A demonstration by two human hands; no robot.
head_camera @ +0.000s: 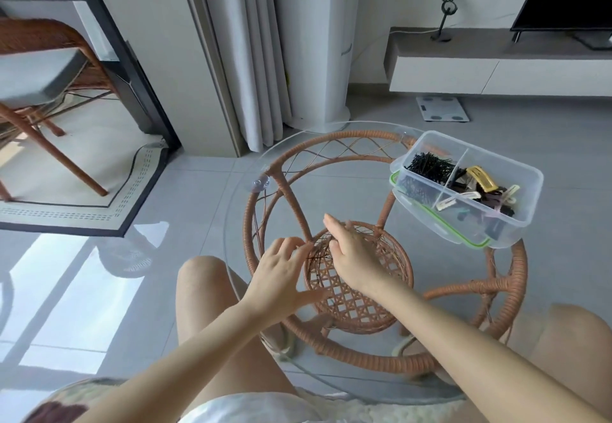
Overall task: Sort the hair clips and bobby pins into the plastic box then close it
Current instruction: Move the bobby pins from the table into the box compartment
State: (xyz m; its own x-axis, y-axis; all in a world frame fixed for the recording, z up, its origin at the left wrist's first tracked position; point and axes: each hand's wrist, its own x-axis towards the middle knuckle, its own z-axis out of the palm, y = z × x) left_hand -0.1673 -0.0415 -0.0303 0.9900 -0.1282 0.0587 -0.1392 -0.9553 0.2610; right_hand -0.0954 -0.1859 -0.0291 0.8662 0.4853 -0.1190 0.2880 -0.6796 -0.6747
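Observation:
A clear plastic box [516, 170] with a divider stands open at the far right of the glass table top [238, 210], resting on its green-sealed lid [440, 223]. Black bobby pins [427, 165] fill its left compartment, and hair clips [480, 187] in yellow, cream and dark colours fill the right one. A few loose bobby pins [318, 254] lie on the glass near the middle. My left hand [281, 273] touches them from the left with curved fingers, thumb spread away. My right hand [356, 257] bends its fingers down onto them from the right, and its fingertips are hidden.
Under the glass sits a round rattan frame [364, 356] with a woven lower shelf [357, 300]. My bare knees are at the near edge. A rattan chair [49, 58] stands far left, a curtain [245, 58] behind, and a low TV cabinet [496, 68] at the back right.

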